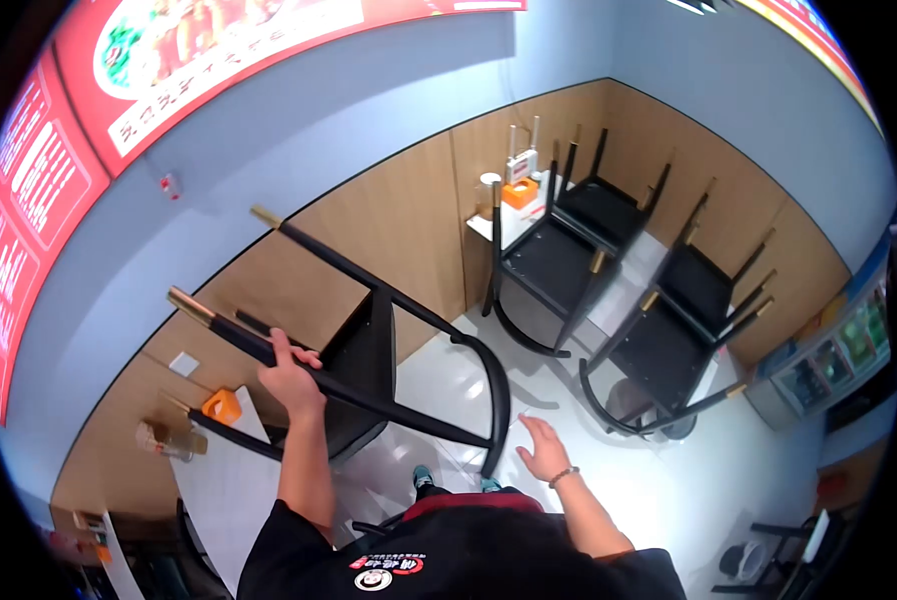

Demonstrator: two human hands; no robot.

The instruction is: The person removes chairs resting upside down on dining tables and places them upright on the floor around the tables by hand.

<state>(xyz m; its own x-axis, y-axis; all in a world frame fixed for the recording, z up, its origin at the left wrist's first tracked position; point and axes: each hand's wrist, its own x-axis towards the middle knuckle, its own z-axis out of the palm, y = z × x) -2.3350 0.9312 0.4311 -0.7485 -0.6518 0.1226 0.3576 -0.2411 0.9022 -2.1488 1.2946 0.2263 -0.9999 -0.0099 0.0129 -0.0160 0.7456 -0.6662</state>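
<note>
A black chair point(361, 355) with gold-tipped legs is tilted in front of me, its curved backrest toward the floor side. My left hand point(292, 375) wraps round one of its legs, below the gold tip. My right hand point(545, 448) is in the air just right of the curved backrest point(499, 390), fingers apart and holding nothing. A gap shows between that hand and the chair. Below the chair on the left is a white table point(209, 490). An orange box point(223, 406) and a jar point(181, 441) stand by the wall there.
Several black chairs point(554, 265) rest upside down on a white table point(514, 228) in the corner. A lit drinks fridge point(839, 340) stands at the right. A bin point(681, 427) sits under the stacked chairs. Wood panels point(409, 235) line the wall.
</note>
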